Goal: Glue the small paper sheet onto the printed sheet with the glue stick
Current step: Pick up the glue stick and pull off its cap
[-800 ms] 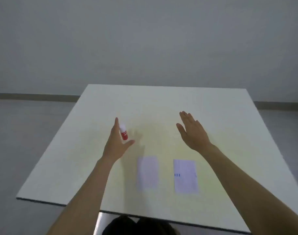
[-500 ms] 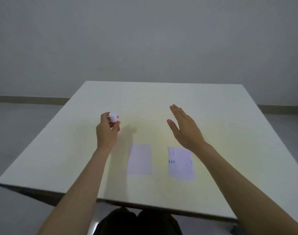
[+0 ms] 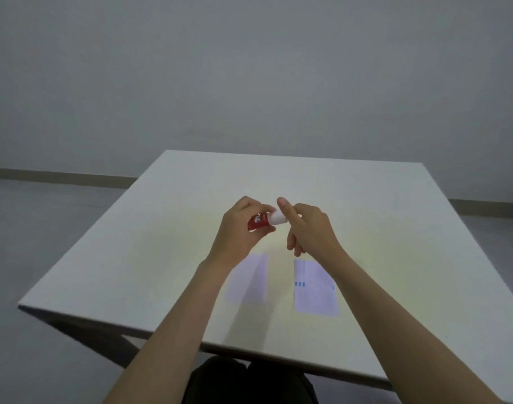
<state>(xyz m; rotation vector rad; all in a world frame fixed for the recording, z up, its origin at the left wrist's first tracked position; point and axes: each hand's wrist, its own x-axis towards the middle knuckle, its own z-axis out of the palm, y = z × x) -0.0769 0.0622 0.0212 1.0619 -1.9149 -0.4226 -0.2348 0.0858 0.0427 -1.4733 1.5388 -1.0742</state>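
Since the earlier frame the right hand (image 3: 309, 228) has swung in from open air to meet the left hand (image 3: 239, 231), and the glue stick (image 3: 267, 222) now lies sideways between them, above the table (image 3: 395, 228). The left hand grasps its red barrel; the right thumb and fingers pinch the white cap, though how firmly is unclear. It looks light, rigid and smooth, so grip the barrel near the cap. Nearer the body than the hands lie the small paper sheet (image 3: 249, 279) and printed sheet (image 3: 315, 290), thin and limp.
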